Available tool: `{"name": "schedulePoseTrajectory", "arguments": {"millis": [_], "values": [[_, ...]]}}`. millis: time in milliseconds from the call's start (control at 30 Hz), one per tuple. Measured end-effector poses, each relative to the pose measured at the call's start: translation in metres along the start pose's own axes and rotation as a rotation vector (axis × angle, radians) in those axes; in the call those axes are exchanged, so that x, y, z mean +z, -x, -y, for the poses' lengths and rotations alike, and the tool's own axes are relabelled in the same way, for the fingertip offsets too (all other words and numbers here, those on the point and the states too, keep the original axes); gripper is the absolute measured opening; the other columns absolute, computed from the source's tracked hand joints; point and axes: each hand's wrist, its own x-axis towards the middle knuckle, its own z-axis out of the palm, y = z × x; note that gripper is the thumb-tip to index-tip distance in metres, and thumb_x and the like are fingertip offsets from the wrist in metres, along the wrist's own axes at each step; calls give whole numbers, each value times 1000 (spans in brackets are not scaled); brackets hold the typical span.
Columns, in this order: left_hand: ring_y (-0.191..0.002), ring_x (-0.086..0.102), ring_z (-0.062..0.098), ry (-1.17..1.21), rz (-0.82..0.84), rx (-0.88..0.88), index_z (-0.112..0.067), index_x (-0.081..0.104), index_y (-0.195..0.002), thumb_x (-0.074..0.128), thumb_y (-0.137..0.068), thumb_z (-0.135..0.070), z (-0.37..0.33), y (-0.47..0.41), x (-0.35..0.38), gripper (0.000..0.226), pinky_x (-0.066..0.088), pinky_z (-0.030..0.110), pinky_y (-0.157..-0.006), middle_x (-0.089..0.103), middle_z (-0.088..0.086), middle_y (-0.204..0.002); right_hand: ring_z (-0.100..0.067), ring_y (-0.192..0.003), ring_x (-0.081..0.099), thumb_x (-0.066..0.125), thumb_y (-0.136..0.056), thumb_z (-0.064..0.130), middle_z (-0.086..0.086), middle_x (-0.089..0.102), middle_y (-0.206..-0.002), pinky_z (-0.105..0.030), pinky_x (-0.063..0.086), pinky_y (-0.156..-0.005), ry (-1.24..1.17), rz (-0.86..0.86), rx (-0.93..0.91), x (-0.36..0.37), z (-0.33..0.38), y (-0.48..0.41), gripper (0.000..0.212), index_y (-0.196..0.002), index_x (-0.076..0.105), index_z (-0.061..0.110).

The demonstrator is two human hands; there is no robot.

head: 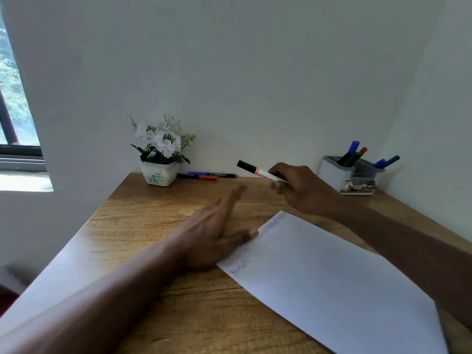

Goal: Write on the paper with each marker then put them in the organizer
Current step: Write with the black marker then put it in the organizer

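Closest up is the left forearm, running to the left hand (212, 236), which lies flat on the wooden desk (143, 226). Its fingers are straight and a bit blurry, and its thumb is right at the left edge of the paper (332, 277). The paper is a plain white sheet lying at an angle, with faint blue scribbles near its left corner and along its far edge.

Just past the paper's far corner, the right hand (304, 190) has its fingers curled round a marker (258, 171) held up off the desk. It has a white barrel, and its black cap points left.

Beyond the paper to the right sits the organizer (334, 172), a pale grey plastic box with compartments. One compartment holds a blue marker (354, 146), a red one (363, 150) and a green one (353, 158). The next holds another blue (379, 163) and another green (392, 160). They all lean right.

Beyond the paper to the left, by the wall, two more markers (212, 175) lie flat beside a small white flower pot (159, 176) of white flowers.
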Motion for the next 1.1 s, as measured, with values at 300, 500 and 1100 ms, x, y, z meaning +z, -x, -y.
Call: {"name": "schedulePoseTrajectory", "arguments": {"millis": [300, 500, 1100], "values": [[-106, 63, -1, -23, -387, 96, -38, 19, -156, 55, -94, -52, -4, 7, -2, 73, 55, 21, -78, 62, -7, -132, -19, -98, 60, 45, -101, 39, 0, 67, -115, -37, 49, -80, -19, -160, -101, 17, 32, 75, 38, -135, 60, 31], [-93, 67, -2, -63, -487, 156, -27, 66, -127, 65, -97, -29, -6, 8, 0, 30, 56, 20, -74, 72, -16, -108, -23, -91, 57, 52, -94, 23, -3, 67, -102, -32, 38, -77, 90, -173, -230, 19, 42, 80, 28, -118, 65, 17], [-92, 69, 3, 0, -512, 243, -15, 73, -118, 69, -94, -23, -24, 11, 10, 26, 53, 16, -76, 72, -13, -104, -18, -53, 54, 33, -99, 51, 5, 69, -71, -25, 26, -48, 60, -228, -287, 16, 49, 89, 40, -96, 65, 25]]}}
